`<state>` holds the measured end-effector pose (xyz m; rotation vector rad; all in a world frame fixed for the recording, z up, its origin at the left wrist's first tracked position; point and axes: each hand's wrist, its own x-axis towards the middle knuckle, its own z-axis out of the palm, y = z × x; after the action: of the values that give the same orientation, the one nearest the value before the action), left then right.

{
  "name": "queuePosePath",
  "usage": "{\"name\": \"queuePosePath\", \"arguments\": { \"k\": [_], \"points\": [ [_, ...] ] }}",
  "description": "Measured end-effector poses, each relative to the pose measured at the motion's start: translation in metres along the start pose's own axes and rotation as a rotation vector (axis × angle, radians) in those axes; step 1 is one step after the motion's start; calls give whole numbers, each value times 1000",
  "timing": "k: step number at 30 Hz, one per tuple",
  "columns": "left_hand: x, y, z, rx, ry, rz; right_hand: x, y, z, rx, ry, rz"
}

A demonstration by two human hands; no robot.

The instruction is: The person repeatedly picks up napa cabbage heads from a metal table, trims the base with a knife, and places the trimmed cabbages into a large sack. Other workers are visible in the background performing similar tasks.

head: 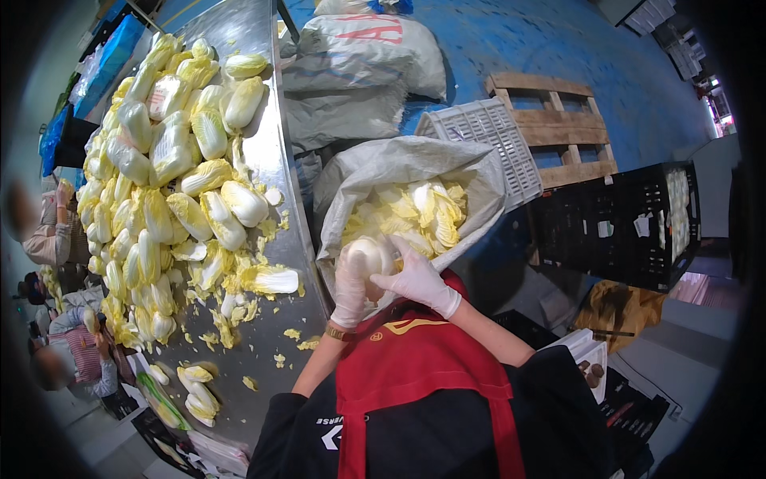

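My left hand (350, 287), in a thin white glove, grips a napa cabbage (372, 256) whose pale base faces up. From the other side my right hand (422, 280), gloved too, touches the same cabbage with thumb and fingers spread around it. Both hands are over the near rim of an open white woven sack (353, 173). Loose yellow-white cabbage leaves (419, 206) lie inside that sack. The cabbage's lower part is hidden by my hands. To the left, a large heap of napa cabbages (149, 215) covers much of a stainless steel table (263, 365).
Leaf scraps (224, 323) litter the table. Beyond the sack are full woven sacks (371, 60), a white plastic crate (479, 132) and a wooden pallet (556, 129). Black crates (616, 227) stand at right. Two people (78, 353) work across the table; one person's forearm (61, 221) is raised.
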<state>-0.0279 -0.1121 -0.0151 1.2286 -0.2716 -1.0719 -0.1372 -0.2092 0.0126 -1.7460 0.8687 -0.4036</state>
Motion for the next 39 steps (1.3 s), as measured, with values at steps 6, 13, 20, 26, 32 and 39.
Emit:
{"name": "queuePosePath", "arguments": {
  "k": [6, 13, 20, 26, 32, 39],
  "points": [
    [-3, -10, -1, 239, 89, 120, 8, -17, -8, -30, -151, 73],
    [-2, -13, -8, 54, 13, 60, 9, 2, 0, -20, -78, 78],
    [5, -27, -19, -143, -34, 3, 17, 6, 11, -126, 35, 240],
    [-4, -30, -39, 459, 315, 122, 16, 4, 21, -76, 135, 96],
    [-9, 42, -55, -378, 138, 62, 59, 47, 6, -244, 87, 81],
    [-12, 24, -42, -377, 147, -91, 36, -33, -3, 232, -449, 317]
  ]
}}
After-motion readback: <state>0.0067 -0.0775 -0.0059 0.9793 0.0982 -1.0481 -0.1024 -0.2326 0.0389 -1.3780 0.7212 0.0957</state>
